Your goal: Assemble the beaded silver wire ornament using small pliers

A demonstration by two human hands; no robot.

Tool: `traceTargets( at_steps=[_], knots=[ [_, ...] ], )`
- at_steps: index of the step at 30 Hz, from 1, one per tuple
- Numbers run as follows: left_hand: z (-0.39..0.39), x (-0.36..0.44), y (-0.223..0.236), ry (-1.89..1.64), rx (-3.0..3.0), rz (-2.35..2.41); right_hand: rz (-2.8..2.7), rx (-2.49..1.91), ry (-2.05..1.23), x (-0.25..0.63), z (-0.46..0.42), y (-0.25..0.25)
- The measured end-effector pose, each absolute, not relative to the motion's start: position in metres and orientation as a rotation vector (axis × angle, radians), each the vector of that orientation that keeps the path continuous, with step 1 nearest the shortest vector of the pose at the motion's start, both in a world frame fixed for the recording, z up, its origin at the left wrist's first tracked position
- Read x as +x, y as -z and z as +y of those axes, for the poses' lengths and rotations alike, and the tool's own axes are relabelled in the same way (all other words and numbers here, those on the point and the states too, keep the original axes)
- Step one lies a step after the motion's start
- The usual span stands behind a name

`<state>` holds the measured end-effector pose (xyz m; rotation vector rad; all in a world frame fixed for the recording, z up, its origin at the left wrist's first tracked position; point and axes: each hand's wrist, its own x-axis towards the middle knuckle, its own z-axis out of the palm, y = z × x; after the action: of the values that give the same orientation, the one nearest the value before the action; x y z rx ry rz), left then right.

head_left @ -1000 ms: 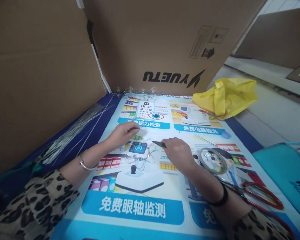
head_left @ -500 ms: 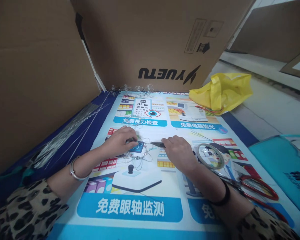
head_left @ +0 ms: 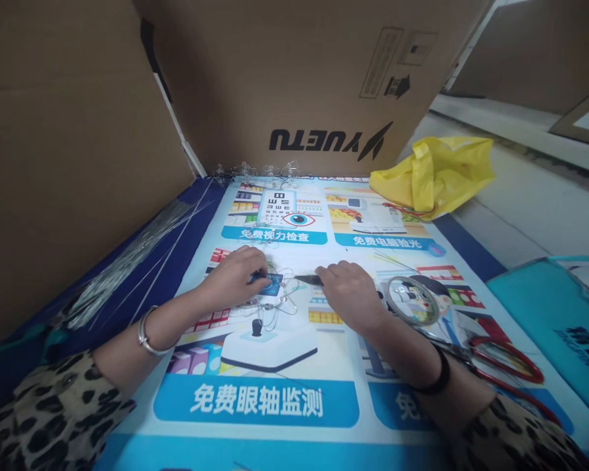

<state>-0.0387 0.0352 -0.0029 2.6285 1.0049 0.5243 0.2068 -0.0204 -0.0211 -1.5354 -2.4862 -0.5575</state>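
Observation:
A piece of thin looped wire with small clear beads (head_left: 281, 302) lies over the printed poster. My left hand (head_left: 238, 278) is closed in a pinch at the left side of this wire piece. In my right hand (head_left: 351, 293) is a slim dark pointed tool (head_left: 307, 280), its tip aimed left at the wire loops. Whether the tip touches the wire, I cannot tell. Most of the tool's length is hidden inside my fist.
Cardboard walls (head_left: 285, 78) stand behind and left. Silvery wires (head_left: 122, 271) lie left, beaded wire pieces (head_left: 260, 173) at the back. To the right are a tape roll (head_left: 412, 301), red-handled scissors (head_left: 508, 360), a yellow bag (head_left: 436, 176) and a teal bag (head_left: 550, 320).
My left hand has come down onto the beaded wire piece and closed on its left side. The right hand keeps its hold on the pointed tool. The view has shifted slightly.

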Motion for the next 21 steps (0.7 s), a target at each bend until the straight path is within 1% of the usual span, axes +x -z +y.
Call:
traceTargets(
  at_steps=[4, 9, 14, 21],
  knots=[
    [0.0353, -0.0412, 0.0039, -0.655, 2.475, 1.066, -2.479, -1.537, 0.551, 0.2067, -0.0210, 0.0217],
    [0.0353, -0.0454, 0.0086, -0.688, 2.455, 1.093, -2.478, -1.540, 0.527, 0.2071, -0.0202, 0.0226],
    [0.0342, -0.0459, 0.0076, -0.651, 2.584, 0.996, -2.481, -1.535, 0.534, 0.2081, -0.0210, 0.0225],
    [0.0320, -0.0447, 0.0046, -0.593, 2.642, 1.029, -2.463, -1.532, 0.548, 0.2072, -0.0248, 0.0191]
  ],
)
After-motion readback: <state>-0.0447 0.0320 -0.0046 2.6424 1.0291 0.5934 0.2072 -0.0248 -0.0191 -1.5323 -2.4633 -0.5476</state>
